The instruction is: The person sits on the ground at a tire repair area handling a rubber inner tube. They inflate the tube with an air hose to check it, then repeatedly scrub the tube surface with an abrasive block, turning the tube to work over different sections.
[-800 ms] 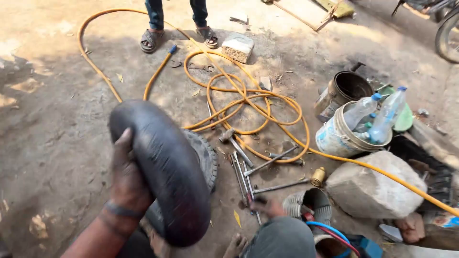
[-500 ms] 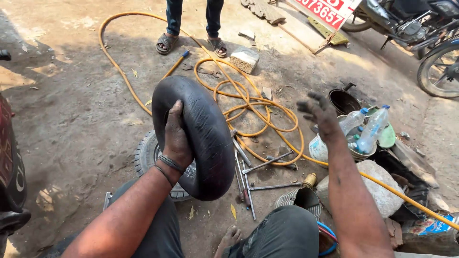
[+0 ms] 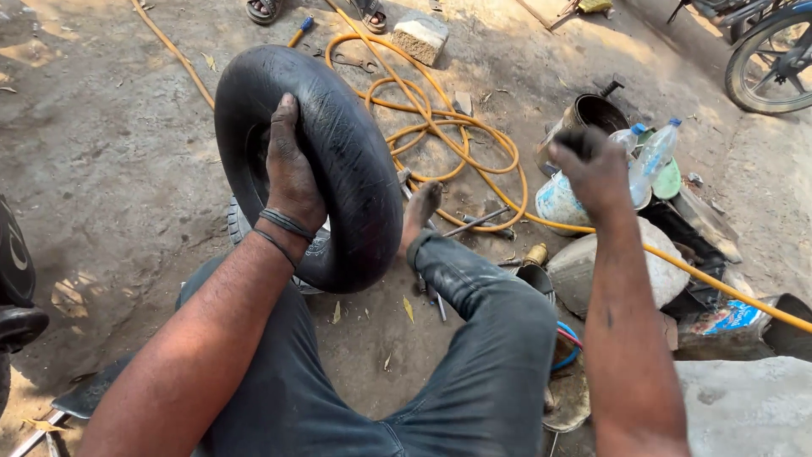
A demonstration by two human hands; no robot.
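Observation:
My left hand point(image 3: 292, 169) grips a thick black inflated inner tube point(image 3: 355, 161) and holds it upright over my knees, thumb side against its inner edge. Behind the tube a small treaded tyre point(image 3: 237, 224) lies on the dirt, mostly hidden. My right hand point(image 3: 596, 173) is raised at the right, apart from the tube, its back toward me and its fingers curled and blurred. It hovers in front of a white bucket point(image 3: 562, 203) that holds plastic bottles point(image 3: 655, 156). My right leg in dark trousers stretches forward, its bare foot point(image 3: 423, 207) next to the tube.
A coiled orange hose point(image 3: 457, 144) and metal tools point(image 3: 474, 222) lie ahead. A dark metal pot point(image 3: 592, 114), a large stone point(image 3: 592, 267) and clutter sit at the right. A brick point(image 3: 420, 35) and another person's sandalled feet point(image 3: 264, 8) are far ahead. A motorcycle wheel point(image 3: 774, 59) stands top right.
My left hand has lifted the tube higher and nearer to me. My right arm has come up from my lap, and its spread fingers have curled in.

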